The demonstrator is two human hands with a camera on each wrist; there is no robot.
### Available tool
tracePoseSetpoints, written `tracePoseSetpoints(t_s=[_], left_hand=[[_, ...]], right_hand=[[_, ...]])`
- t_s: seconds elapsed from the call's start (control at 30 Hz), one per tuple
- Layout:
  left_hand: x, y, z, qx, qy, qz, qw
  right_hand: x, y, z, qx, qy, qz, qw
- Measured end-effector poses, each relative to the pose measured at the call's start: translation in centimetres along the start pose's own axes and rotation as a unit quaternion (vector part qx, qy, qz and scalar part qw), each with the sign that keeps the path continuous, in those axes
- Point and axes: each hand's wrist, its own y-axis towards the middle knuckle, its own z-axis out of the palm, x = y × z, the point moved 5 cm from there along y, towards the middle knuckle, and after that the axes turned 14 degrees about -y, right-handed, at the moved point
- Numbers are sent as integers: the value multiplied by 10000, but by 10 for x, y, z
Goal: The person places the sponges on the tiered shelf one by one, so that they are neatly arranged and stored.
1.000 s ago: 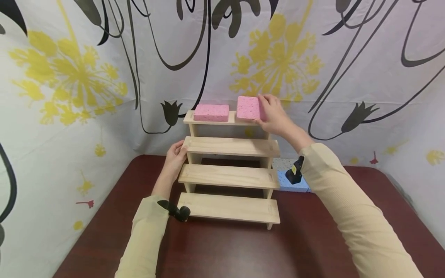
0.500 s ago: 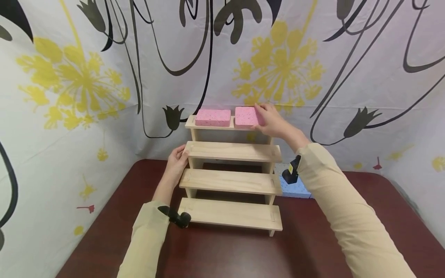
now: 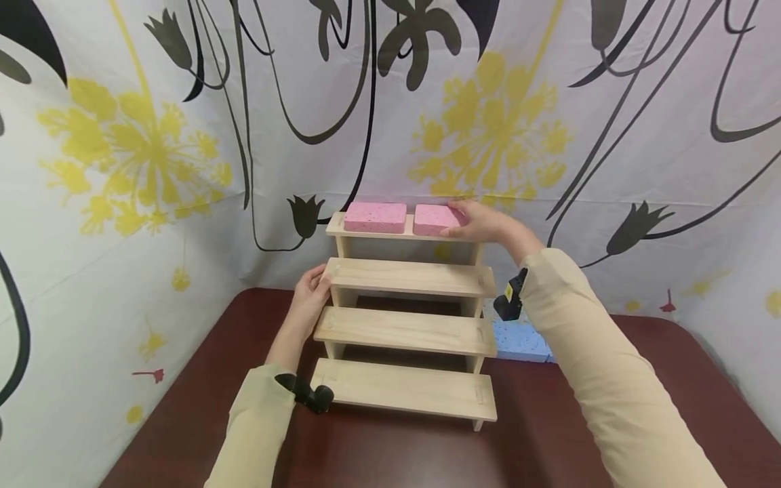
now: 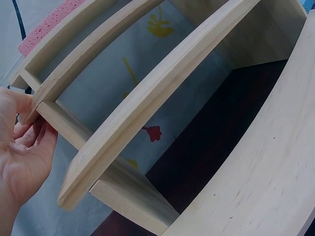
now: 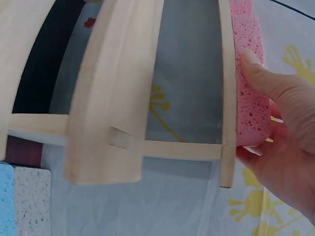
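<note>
A wooden tiered shelf with several steps stands on the table. On its top step, a pink sponge lies flat at the left. Beside it, with a small gap, a second pink sponge lies on the same step, and my right hand holds it by its right end. In the right wrist view the thumb presses the face of that sponge while fingers reach behind it. My left hand grips the left end of the step below the top; the left wrist view shows thumb and fingers around that corner.
Blue sponges lie on the dark red table right of the shelf, partly behind my right sleeve. A speckled grey-white sponge is next to the blue one. A patterned cloth hangs close behind the shelf.
My right hand has lowered the second pink sponge from a tilted position until it lies flat on the top step. The left hand keeps its grip; the head view has tilted slightly upward.
</note>
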Motion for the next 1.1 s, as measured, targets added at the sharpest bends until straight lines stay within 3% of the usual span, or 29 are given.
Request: tracePoseSetpoints(t_s=[0.2, 0.43, 0.67, 0.87, 1.1], left_hand=[[0, -2, 1, 80, 2, 88, 9999], [5, -4, -1, 100, -25, 25, 9999], [4, -3, 0, 172, 74, -23, 9998], [-3, -2, -1, 104, 170, -54, 9998], [0, -3, 1, 124, 138, -150, 9997]], right_hand=[[1, -3, -3, -62, -43, -57, 10000], [2, -11, 5, -723, -920, -9, 9931], [-18, -28, 8, -1249, -557, 375, 9899], [-30, -42, 10, -1028, -386, 682, 9916], [-46, -63, 18, -969, -322, 849, 9911]])
